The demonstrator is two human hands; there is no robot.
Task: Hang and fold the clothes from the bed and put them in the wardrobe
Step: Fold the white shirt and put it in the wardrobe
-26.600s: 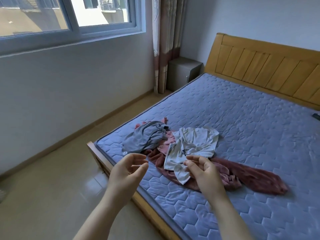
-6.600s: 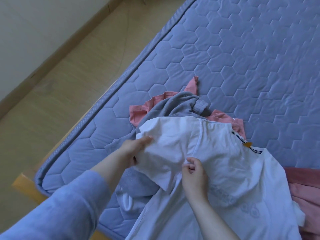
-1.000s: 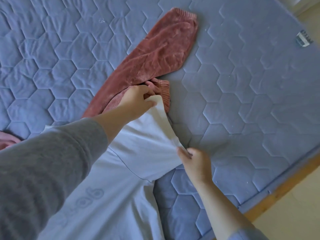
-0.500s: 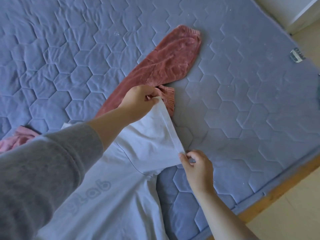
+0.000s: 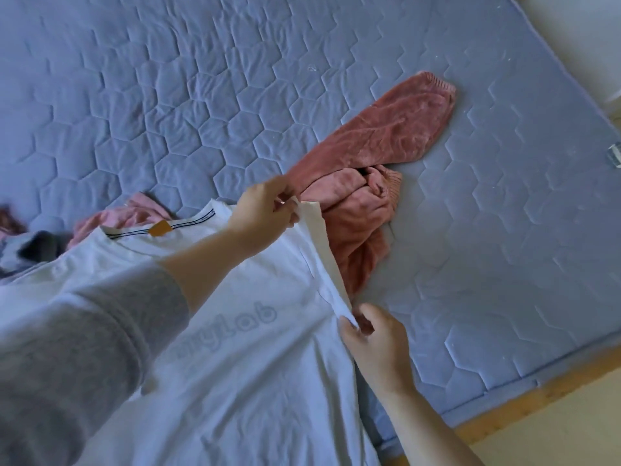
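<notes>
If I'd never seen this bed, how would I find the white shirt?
Look at the blue quilted mattress. Spread at its near edge lies the white T-shirt, one sleeve pinched by the left hand and right hand. It's the only white garment, with grey letters and an orange collar tag, beside the rust-red trousers.

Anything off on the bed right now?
Nothing damaged. The white printed T-shirt lies partly over the crumpled rust-pink plush trousers, so that side is not flat. The left hand and right hand pinch its sleeve edge.
</notes>
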